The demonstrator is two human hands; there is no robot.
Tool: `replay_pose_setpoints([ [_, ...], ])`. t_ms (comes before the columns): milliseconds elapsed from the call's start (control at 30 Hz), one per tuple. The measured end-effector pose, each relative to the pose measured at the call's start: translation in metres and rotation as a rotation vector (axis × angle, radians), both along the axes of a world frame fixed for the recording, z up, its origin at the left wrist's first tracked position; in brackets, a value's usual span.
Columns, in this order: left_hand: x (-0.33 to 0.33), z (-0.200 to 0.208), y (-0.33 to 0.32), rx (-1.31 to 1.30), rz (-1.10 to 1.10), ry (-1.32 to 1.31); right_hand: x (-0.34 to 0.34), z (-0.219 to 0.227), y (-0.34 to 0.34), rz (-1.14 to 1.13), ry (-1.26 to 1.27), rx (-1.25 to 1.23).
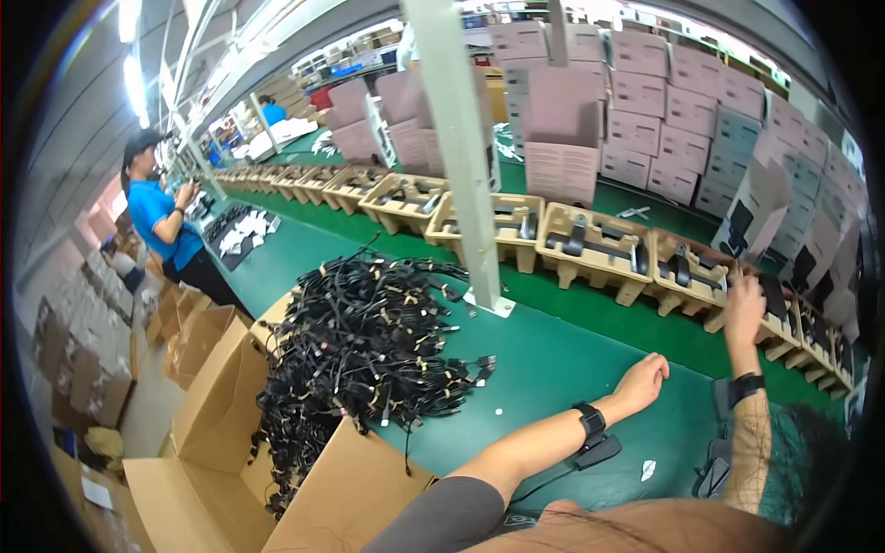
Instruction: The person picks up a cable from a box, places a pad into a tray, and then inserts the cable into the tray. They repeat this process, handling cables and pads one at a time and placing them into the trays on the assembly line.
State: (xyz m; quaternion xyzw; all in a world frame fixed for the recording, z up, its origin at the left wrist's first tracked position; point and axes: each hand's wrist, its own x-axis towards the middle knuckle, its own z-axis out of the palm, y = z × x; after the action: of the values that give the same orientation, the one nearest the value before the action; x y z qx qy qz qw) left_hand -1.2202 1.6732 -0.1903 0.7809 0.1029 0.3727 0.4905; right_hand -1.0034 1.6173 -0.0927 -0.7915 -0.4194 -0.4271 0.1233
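Observation:
My left hand [643, 382] rests just above the green table, its fingers curled in, with nothing visible in them. A black strap with a small box [592, 426] is round that wrist. Farther right, my right hand [745, 302] reaches over the row of moulded cardboard trays. Its bent fingers are at the edge between a tray [687, 276] holding black parts and a tray with a dark flat piece [772, 300]. What the fingertips grip, if anything, is hidden. Another black strap [747, 387] circles the right wrist.
A big heap of black cables [369, 332] spills from an open cardboard box [207, 461] on the left. A white metal post [458, 157] rises from the table [553, 341]. Stacked printed boxes [641, 92] stand behind the trays. A person in blue [157, 217] works at far left.

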Motion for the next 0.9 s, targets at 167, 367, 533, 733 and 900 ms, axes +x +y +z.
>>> replay_pose_setpoints([
  [167, -0.009, -0.017, 0.005, -0.488, -0.173, 0.169, -0.189, 0.016, 0.090, 0.741, 0.179, -0.129],
  [367, -0.057, -0.026, 0.005, 0.119, -0.049, -0.436, -0.350, 0.050, 0.152, 1.329, 0.258, -0.145],
  [533, -0.064, -0.030, 0.022, 0.151, -0.031, -0.403, -0.458, 0.068, 0.192, 1.475, 0.138, -0.045],
  [733, -0.080, -0.026, 0.031, 0.187, -0.075, -0.376, -0.474, 0.033, 0.210, 1.318, 0.407, -0.660],
  [900, -0.078, -0.036, 0.037, 0.200, -0.085, -0.329, -0.426, 0.010, 0.164, 1.301, 0.433, -0.661],
])
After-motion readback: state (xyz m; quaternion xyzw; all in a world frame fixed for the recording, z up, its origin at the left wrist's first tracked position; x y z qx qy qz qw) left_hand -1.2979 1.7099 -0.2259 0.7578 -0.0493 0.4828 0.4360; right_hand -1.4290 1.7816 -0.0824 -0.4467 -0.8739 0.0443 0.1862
